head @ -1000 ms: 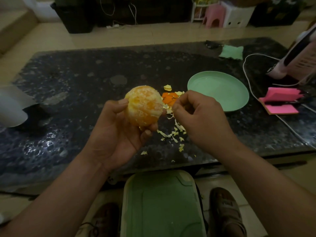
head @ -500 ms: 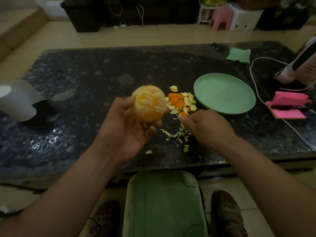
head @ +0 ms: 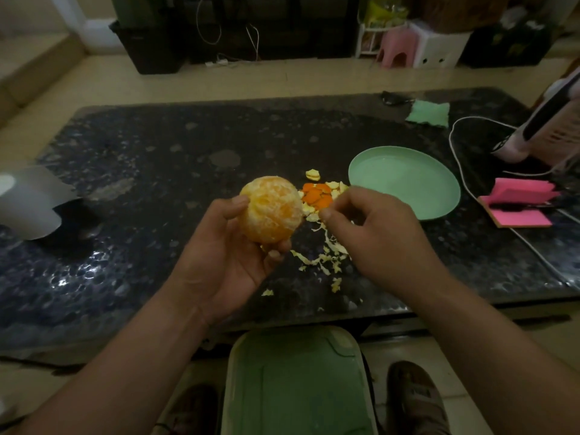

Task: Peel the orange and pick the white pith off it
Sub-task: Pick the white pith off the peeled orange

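Loosely, left hand (head: 226, 255) fingers (head: 236, 204) cupping orange (head: 270, 209), right hand (head: 379, 237) pinched

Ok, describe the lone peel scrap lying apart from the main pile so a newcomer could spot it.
Start at the green plate on the dark table. Just off its left rim lies a heap of orange peel; the lone scrap sits just beyond that heap, pale yellow, curled and separate.
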Demonstrator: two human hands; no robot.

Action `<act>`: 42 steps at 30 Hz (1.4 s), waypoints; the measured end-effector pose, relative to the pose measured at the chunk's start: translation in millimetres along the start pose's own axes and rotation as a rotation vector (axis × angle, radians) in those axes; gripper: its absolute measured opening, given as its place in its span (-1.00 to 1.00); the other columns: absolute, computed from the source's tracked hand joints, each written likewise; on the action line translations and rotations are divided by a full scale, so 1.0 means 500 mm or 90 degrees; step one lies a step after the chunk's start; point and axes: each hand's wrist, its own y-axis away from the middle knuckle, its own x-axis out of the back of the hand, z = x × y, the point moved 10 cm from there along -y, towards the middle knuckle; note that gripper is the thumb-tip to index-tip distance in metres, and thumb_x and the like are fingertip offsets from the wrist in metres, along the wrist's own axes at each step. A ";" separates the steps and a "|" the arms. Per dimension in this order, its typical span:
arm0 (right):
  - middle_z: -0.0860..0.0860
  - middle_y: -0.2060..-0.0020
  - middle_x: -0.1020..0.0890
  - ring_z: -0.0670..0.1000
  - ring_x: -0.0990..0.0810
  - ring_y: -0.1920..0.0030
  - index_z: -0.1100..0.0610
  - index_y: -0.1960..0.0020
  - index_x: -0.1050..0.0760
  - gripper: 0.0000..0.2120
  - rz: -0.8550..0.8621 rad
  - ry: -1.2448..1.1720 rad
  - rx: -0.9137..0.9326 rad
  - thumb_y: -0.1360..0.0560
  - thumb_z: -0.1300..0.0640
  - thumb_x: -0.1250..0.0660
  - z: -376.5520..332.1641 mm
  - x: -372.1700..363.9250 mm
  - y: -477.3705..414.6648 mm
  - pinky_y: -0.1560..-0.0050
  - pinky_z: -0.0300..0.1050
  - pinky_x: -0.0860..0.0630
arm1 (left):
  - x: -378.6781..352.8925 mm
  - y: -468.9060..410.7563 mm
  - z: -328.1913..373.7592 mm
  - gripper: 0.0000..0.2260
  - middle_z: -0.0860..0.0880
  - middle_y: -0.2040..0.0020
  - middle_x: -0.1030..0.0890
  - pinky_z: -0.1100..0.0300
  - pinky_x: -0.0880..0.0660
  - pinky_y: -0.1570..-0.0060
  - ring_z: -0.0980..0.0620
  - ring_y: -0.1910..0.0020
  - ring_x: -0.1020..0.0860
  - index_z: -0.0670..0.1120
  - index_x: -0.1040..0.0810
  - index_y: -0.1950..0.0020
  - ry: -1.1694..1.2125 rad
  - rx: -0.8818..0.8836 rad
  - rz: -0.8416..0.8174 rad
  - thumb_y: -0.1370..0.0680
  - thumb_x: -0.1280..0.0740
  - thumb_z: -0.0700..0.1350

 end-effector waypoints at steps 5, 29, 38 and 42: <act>-0.13 0.18 -0.69 -0.09 -0.67 0.15 -0.03 -0.01 -0.65 -0.95 0.001 -0.149 0.063 -0.60 0.00 -0.46 -0.080 0.017 0.024 0.14 -0.21 -0.60 | -0.003 -0.001 -0.007 -0.51 -0.16 -0.20 -0.65 0.27 -0.53 0.30 0.01 0.13 -0.58 -0.08 -0.61 -0.44 -0.030 -0.018 0.016 -0.56 -0.35 0.08; -0.13 0.24 -0.66 -0.06 -0.64 0.22 0.06 0.00 -0.65 -0.93 0.043 -0.126 0.088 -0.59 0.21 -0.42 -0.070 0.022 0.033 0.22 -0.23 -0.56 | -0.019 0.008 0.011 -0.48 -0.14 -0.18 -0.69 0.26 -0.51 0.35 0.02 0.15 -0.59 -0.08 -0.58 -0.44 -0.081 -0.068 0.046 -0.53 -0.36 0.09; -0.18 0.32 -0.61 -0.14 -0.59 0.27 0.01 0.02 -0.65 -0.91 0.018 -0.084 0.095 -0.64 0.03 -0.42 -0.079 0.015 0.030 0.28 -0.36 -0.45 | -0.009 0.011 0.018 -0.50 -0.10 -0.13 -0.71 0.25 -0.50 0.32 0.06 0.15 -0.63 -0.09 -0.58 -0.43 -0.136 -0.080 0.064 -0.53 -0.35 0.08; -0.19 0.35 -0.57 -0.15 -0.56 0.29 0.02 0.04 -0.65 -0.89 0.018 -0.080 0.086 -0.64 0.05 -0.41 -0.074 0.012 0.030 0.30 -0.39 -0.39 | -0.007 0.010 0.016 -0.50 -0.11 -0.12 -0.72 0.26 -0.50 0.33 0.07 0.16 -0.64 -0.10 -0.59 -0.42 -0.155 -0.082 0.078 -0.52 -0.36 0.07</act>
